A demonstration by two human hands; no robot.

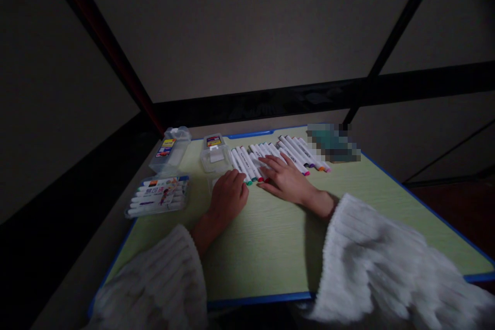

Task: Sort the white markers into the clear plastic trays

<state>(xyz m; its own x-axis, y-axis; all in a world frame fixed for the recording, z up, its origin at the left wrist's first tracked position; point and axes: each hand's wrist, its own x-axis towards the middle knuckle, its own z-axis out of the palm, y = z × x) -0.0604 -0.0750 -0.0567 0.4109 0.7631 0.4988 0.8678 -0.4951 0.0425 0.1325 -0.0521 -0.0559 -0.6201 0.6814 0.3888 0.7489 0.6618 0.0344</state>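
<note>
Several white markers [292, 153] with coloured ends lie side by side in a row across the middle of the green table [263, 247]. My right hand [285, 180] rests over the row's near ends, its fingers spread on the markers. At the row's left end is my left hand [229, 193], its fingers curled beside the marker with a green end [242, 166]. What those fingers hold, if anything, is hidden. Behind my left hand stands an open clear plastic case [213, 157], partly covered by the hand.
At the left edge lies a clear case full of markers [158, 196]. Behind it is a long clear box [170, 152] with a yellow label. A dark green flat object [332, 143], partly pixelated, lies at the back right. A wall [247, 31] rises behind the table.
</note>
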